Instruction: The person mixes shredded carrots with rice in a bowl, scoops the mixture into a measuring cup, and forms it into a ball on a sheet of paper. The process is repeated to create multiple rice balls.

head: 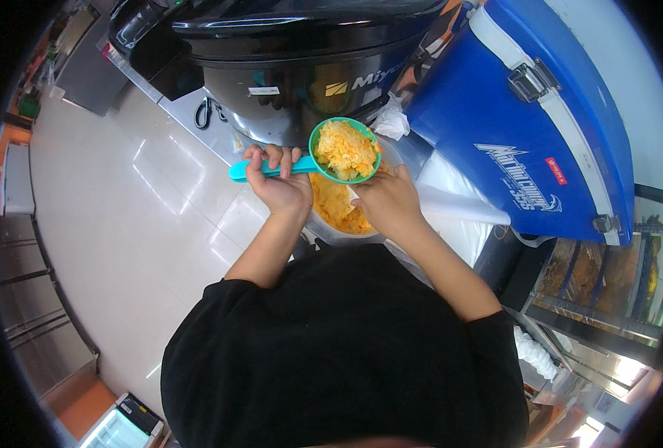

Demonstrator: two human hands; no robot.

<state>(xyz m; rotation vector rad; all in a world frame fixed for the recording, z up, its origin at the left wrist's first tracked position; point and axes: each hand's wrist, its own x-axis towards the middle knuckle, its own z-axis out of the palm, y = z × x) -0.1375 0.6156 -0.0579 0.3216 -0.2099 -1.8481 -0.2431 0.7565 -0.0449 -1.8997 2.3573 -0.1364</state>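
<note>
My left hand (278, 182) holds the turquoise handle of a round green scoop (316, 162), its fingers curled over the handle. The scoop is heaped with yellow-orange cooked rice (347, 150). Under it stands a clear round plastic tub (340, 238) with more orange rice (337, 207) inside. Over the tub's right side, my right hand (384, 199) reaches beneath the scoop. Something white shows by its fingers, perhaps a utensil; the grip is partly hidden.
Beyond the tub stands a large black cooker (286, 101). Black-handled scissors (204, 113) lie left of it on the metal counter. To the right are crumpled white tissue (392, 119), white plastic sheeting (454, 201) and a big blue cooler box (510, 134). Tiled floor (141, 213) extends left.
</note>
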